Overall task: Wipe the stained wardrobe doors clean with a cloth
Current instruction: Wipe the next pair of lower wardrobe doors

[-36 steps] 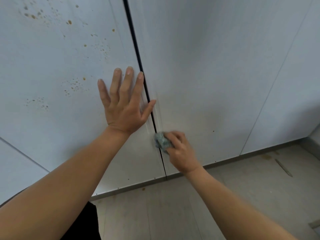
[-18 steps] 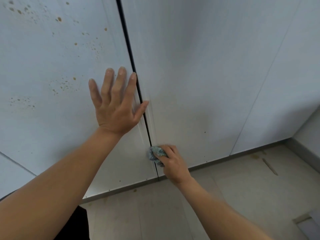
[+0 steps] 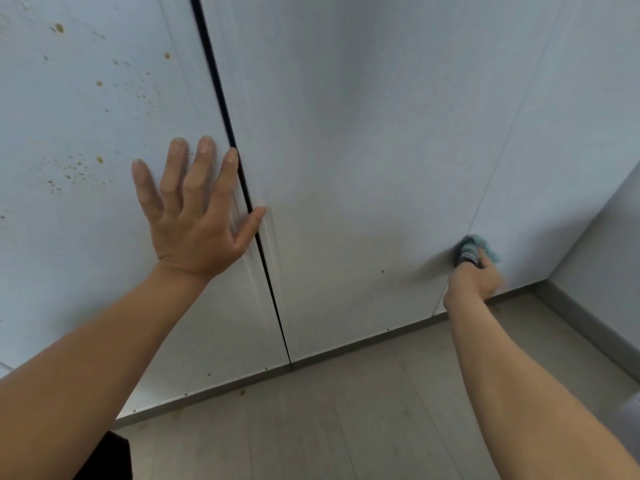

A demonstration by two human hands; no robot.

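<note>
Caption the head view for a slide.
Left hand flat on the stained left door; right hand presses a teal cloth low on the far door seam.

Bare door panel (image 3: 346,168) lies open between my left hand (image 3: 194,220), flat across the dark door gap (image 3: 221,98), and my right hand (image 3: 476,282) gripping the cloth (image 3: 471,249). Just right of that hand, the side wall (image 3: 595,244) blocks passage; below it, the plinth (image 3: 363,347).

The right hand (image 3: 476,278) has swept the cloth (image 3: 471,251) rightward, seemingly onto the next seam (image 3: 494,168).
</note>
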